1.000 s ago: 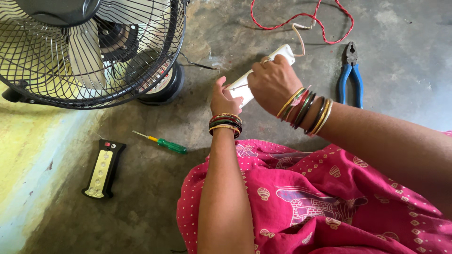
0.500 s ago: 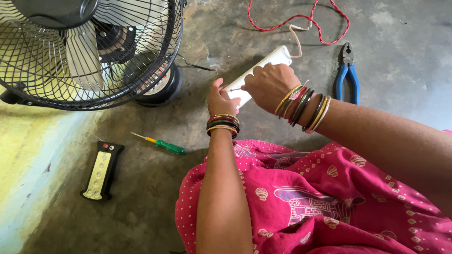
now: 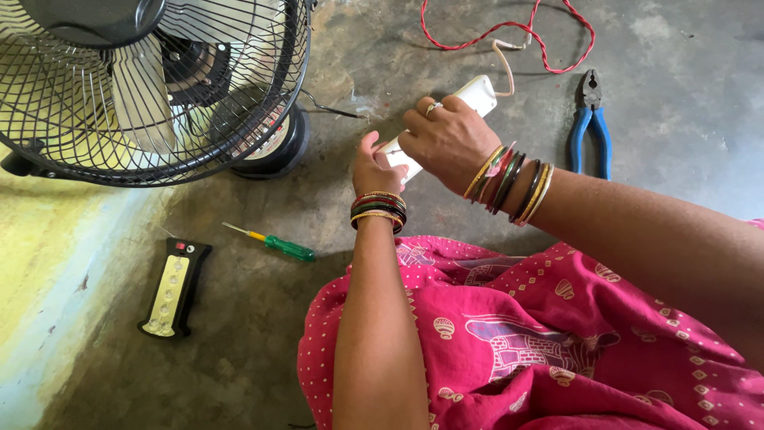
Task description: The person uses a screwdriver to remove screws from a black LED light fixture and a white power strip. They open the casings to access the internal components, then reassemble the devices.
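Light: soft, even daylight; moderately bright.
Shadows: faint, diffuse under the fan point(image 3: 151, 87); a darker patch just below its base.
Glare: mild sheen on the floor point(image 3: 676, 80) right of the fan; none harsh.
Focus: sharp around the fan; grille wires crisp.
Blur: none noticeable.
Edges: slight wide-angle bending at the fan's rim.
Colour: saturated, natural.

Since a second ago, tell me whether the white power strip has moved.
Yes, slightly. The white power strip, held in both hands, has tilted, its far end swinging away from the red wire toward the blue pliers.
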